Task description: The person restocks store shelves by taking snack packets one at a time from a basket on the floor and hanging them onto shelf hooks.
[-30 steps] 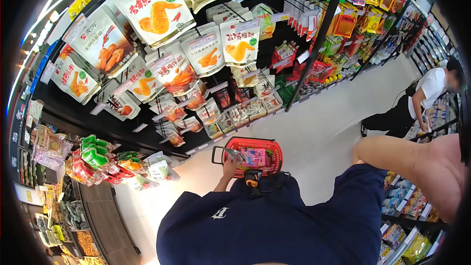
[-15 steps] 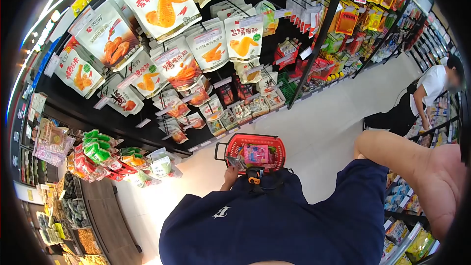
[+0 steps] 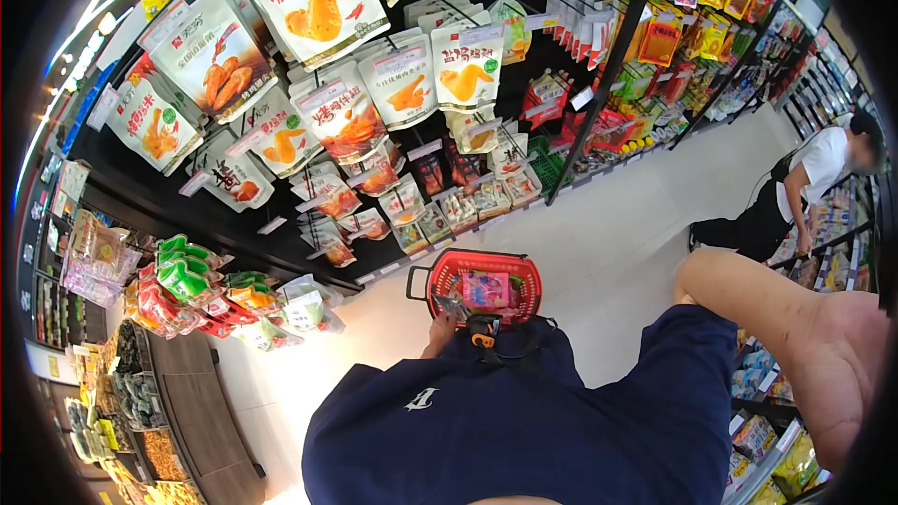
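My left hand is at the near left rim of a red shopping basket, its fingers closed around a small grey, see-through packet. Inside the basket lies a bright pink package with other items partly hidden under it. One basket handle sticks out to the left. On the right, my bent arm comes up close to the camera, and my right hand shows only its palm and wrist side. Its fingers are out of sight, so whatever they touch is hidden.
Hanging snack bags fill the black rack ahead. Green and red packets hang at the left above a dark wooden display stand. A person in a white shirt is by the right shelves. An orange-and-black device hangs at my front.
The view has shifted slightly, and the basket sits a little higher in it. The other person's arm has moved down. My hands keep about the same pose.
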